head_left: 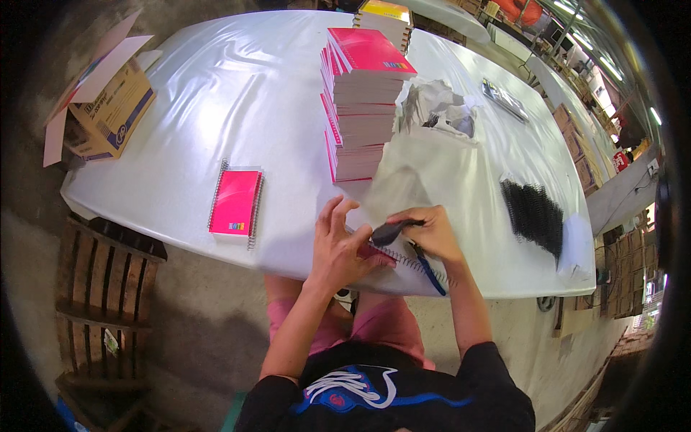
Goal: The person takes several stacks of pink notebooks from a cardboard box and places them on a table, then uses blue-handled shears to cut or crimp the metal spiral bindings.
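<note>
In front of me at the table's near edge, my left hand is closed on a small pink notebook, mostly covered by my fingers. A spiral wire runs along its edge and sticks out to the right. My right hand grips a dark tool with black and blue handles, which looks like pliers; it is over the wire, and its jaws cannot be made out. Farther left a pink spiral notebook lies flat. Beyond my hands stands a tall stack of pink-covered notebooks.
An open cardboard box sits at the left table edge. On the right lie many black spiral wires beside clear plastic. Crumpled white wrapping is right of the stack. Yellow-topped notebooks stand behind. A wooden slatted chair is lower left.
</note>
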The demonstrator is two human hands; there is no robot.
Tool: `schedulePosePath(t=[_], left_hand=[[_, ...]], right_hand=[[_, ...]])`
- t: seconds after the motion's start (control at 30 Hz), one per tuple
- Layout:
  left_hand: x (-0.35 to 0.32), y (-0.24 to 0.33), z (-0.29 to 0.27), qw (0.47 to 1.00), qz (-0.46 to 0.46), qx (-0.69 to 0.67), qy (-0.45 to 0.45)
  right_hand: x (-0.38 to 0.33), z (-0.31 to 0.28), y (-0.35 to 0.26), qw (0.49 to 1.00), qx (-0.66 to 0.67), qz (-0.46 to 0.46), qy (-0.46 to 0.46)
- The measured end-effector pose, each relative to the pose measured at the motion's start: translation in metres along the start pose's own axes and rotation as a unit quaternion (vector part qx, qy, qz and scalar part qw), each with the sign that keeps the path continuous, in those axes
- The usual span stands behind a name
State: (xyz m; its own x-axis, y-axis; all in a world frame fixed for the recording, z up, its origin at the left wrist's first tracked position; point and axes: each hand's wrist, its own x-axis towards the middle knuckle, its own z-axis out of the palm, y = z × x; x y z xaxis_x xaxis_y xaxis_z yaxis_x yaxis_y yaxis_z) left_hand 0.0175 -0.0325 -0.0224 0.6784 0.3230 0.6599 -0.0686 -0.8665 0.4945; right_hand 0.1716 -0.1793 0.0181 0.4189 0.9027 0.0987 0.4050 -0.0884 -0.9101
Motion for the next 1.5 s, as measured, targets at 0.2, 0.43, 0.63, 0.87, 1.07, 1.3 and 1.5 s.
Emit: schedulePosePath(t=[0.2, 0.43, 0.63, 0.87, 1.07, 1.3, 1.5], left_hand=[[-0.005, -0.016, 0.004, 0.992, -0.059, -0.109, 0.006], [-0.007, -0.029, 0.013, 0.971, -0.099, -0.210, 0.049], [-0.012, -0.043, 0.019, 0.918, -0.202, -0.341, 0.002], [-0.007, -0.040, 0.018, 0.953, -0.142, -0.268, -0.013], [-0.012, -0.042, 0.018, 0.956, -0.133, -0.260, 0.006], [-0.022, -0.048, 0.016, 0.827, -0.276, -0.490, -0.003], [-0.016, -0.010, 0.000, 0.762, -0.356, -0.525, 0.132]], right_hand=[[0.000, 0.015, 0.002, 0.999, -0.047, 0.006, 0.010], [0.006, 0.025, 0.014, 0.998, -0.003, 0.035, 0.051], [0.023, 0.033, -0.009, 0.999, -0.039, 0.024, 0.021], [0.037, 0.033, 0.004, 0.988, -0.119, -0.024, 0.092], [0.042, 0.040, -0.005, 0.992, -0.113, -0.002, 0.055], [-0.016, -0.021, 0.032, 0.832, -0.450, 0.103, 0.307], [-0.104, 0.053, 0.029, 0.838, -0.476, 0.172, 0.203]])
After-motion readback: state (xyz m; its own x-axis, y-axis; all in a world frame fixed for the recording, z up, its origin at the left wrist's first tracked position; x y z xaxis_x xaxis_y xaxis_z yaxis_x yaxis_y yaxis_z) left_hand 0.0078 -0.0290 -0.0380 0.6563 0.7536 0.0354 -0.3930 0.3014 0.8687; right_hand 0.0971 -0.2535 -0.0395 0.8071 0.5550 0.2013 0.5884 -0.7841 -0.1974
